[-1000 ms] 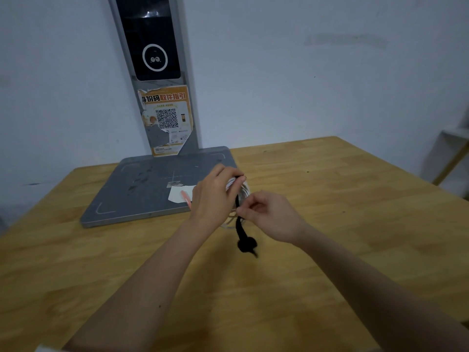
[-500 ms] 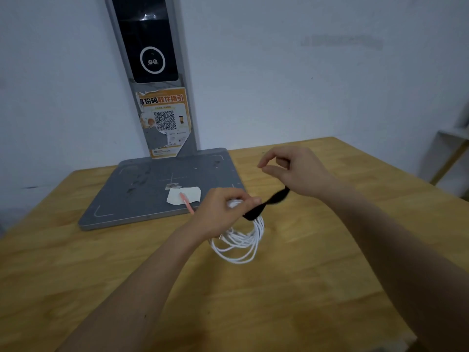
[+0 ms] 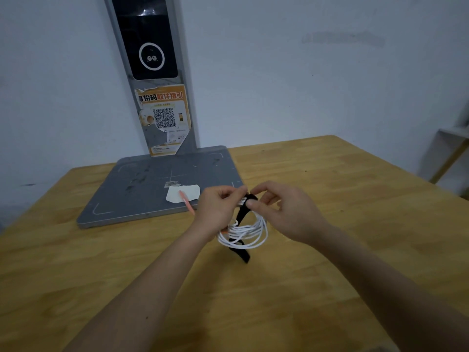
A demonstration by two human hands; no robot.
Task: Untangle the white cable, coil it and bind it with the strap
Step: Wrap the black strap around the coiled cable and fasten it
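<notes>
The white cable [image 3: 250, 233] hangs as a coil of several loops just above the wooden table [image 3: 330, 199]. My left hand [image 3: 218, 209] pinches the top of the coil. The black strap [image 3: 242, 214] wraps over the top of the coil between my two hands, and its free end dangles down through the loops to about the table surface. My right hand [image 3: 286, 212] pinches the strap at the top of the coil, thumb and forefinger closed on it.
A grey flat-based stand [image 3: 162, 189] with a tall post, dark screen and orange QR sticker sits at the table's back left, against the wall. A white paper scrap [image 3: 182, 193] and a pink pen [image 3: 186, 201] lie on its base. A shelf edge shows at far right.
My right hand, which had pulled the strap up and out to the right, has come back to the coil top. The strap now wraps over the coil and its end hangs down.
</notes>
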